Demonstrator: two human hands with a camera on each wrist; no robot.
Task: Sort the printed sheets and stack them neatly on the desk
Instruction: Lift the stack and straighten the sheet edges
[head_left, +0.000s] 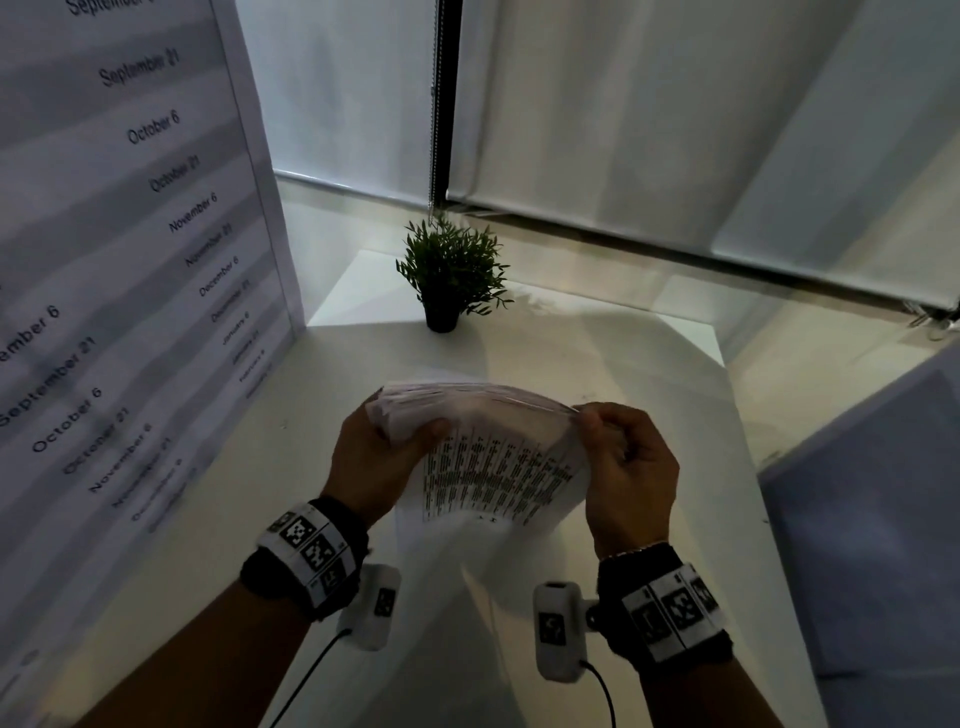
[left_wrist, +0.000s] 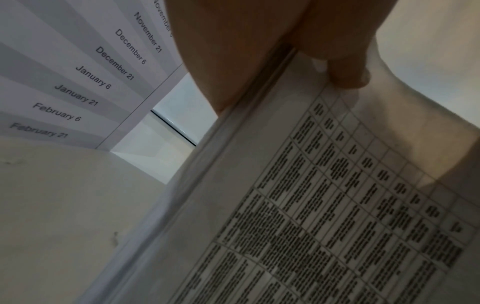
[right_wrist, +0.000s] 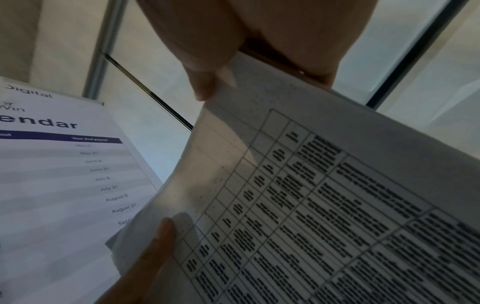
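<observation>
A thick stack of printed sheets (head_left: 488, 431) is held upright above the white desk (head_left: 649, 364), its front page a table of dark text. My left hand (head_left: 379, 452) grips the stack's left edge, thumb on the printed face. My right hand (head_left: 623, 462) pinches the top right corner. In the left wrist view the thumb (left_wrist: 345, 76) presses the printed sheets (left_wrist: 337, 195). In the right wrist view my right fingers (right_wrist: 205, 86) pinch the top edge of the printed sheets (right_wrist: 324, 195), and the left thumb (right_wrist: 155, 246) lies at the lower left.
A small potted plant (head_left: 449, 275) stands at the desk's far side. A large calendar poster (head_left: 119, 249) with dates leans upright on the left. Window blinds (head_left: 675, 114) hang behind. A grey panel (head_left: 872, 519) stands on the right.
</observation>
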